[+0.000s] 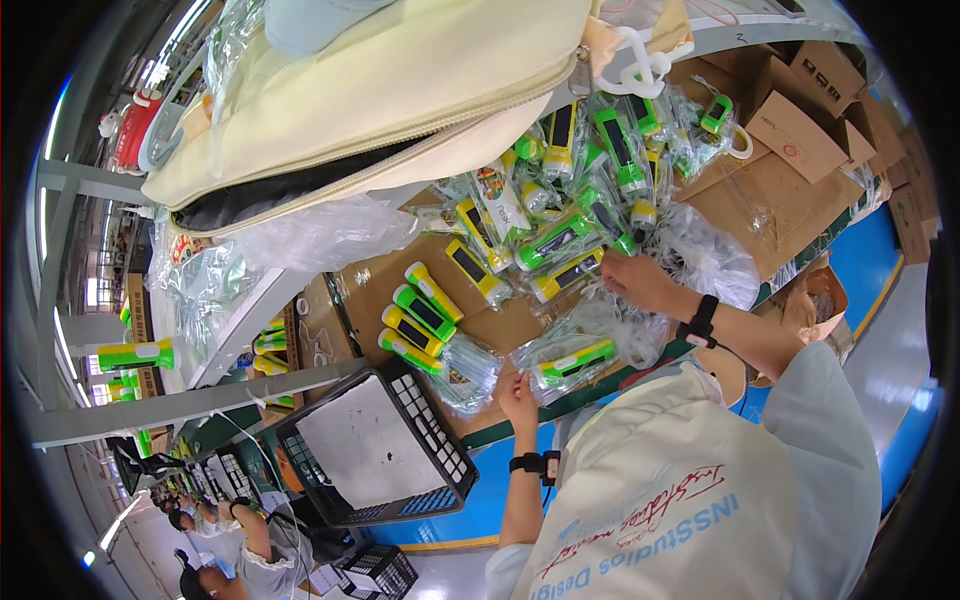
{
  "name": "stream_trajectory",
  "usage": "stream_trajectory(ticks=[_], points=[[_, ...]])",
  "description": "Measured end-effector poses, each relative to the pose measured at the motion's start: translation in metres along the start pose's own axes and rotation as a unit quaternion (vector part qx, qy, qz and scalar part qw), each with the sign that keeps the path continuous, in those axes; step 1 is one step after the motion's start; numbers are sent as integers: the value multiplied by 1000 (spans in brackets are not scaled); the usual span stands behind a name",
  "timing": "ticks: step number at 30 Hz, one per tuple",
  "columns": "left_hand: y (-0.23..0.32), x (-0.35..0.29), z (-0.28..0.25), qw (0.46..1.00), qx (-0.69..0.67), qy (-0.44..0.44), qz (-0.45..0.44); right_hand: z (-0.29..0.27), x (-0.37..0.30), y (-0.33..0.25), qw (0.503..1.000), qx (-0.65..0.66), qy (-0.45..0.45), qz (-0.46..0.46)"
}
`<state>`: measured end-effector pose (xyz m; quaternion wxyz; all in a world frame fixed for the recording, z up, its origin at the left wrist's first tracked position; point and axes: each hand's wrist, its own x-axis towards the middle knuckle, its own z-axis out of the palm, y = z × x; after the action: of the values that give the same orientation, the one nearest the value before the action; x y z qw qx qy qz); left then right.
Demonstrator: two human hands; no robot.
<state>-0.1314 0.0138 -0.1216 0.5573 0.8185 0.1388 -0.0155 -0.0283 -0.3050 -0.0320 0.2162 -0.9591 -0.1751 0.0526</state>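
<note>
My left hand (517, 400) is at the near edge of the bench, its fingers closed on the edge of a clear plastic bag. Inside that bag lies a green and yellow flashlight (577, 362). Farther right and higher, my right hand (640, 285) has its fingers curled together beside a bagged yellow flashlight (568, 275); whatever they pinch is hidden. Left of the bag, several unwrapped flashlights (424, 313) lie side by side in a row. Below them sits a stack of flat clear bags (470, 372).
Bagged flashlights (620, 150) pile up at the back. A cream zippered bag (400, 110) hangs over the bench's upper left. Crumpled clear plastic (710, 255) lies right of my right hand. A black crate (450, 465) stands at left, with cardboard boxes (800, 130) at far right.
</note>
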Motion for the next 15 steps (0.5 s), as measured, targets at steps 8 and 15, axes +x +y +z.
stream_trajectory(ticks=[8, 15], points=[[57, -7, 0, 987, 76, -22, 143, 28, -6, -69, 965, 129, -146, -176], [113, -11, 1, 960, 122, -48, 246, -14, 6, -101, 949, 225, -57, -214]])
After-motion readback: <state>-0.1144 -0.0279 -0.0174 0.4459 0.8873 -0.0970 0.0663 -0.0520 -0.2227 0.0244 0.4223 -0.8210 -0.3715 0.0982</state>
